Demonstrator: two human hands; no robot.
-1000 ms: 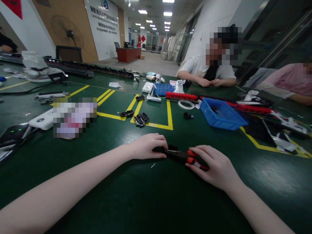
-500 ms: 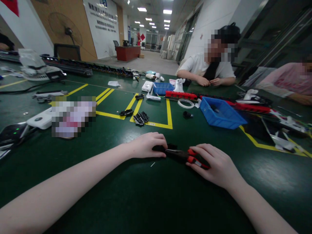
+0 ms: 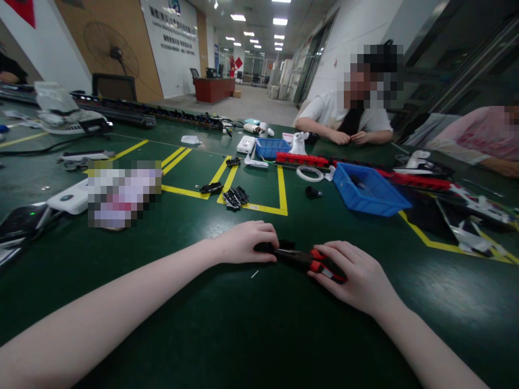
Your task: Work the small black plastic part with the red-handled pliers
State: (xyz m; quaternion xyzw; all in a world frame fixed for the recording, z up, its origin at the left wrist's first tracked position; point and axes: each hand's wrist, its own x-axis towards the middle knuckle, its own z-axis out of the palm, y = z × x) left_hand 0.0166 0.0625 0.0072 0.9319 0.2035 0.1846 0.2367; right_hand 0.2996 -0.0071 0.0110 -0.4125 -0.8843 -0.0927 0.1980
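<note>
My right hand [image 3: 352, 275] is closed around the red and black handles of needle-nose pliers [image 3: 298, 258]. Their narrow jaws point left and reach my left hand [image 3: 252, 243]. That hand's fingers are wrapped round a small black part [image 3: 264, 247], whose exact kind I cannot make out. The jaw tips meet the part or lie right beside it; the dark colours hide the contact. On the green table just below the left fingers lies a thin white sliver [image 3: 254, 274].
Small black parts [image 3: 235, 198] lie near the yellow tape. Beyond my right hand are a blue bin [image 3: 367, 190], a black cylindrical piece [image 3: 313, 192] and a white ring [image 3: 310, 173]. A phone [image 3: 125, 200] rests at left. A person [image 3: 344, 121] sits across the table.
The pliers and my right hand have shifted very slightly left. My left hand keeps its grip on the black part, and the view has tilted a little.
</note>
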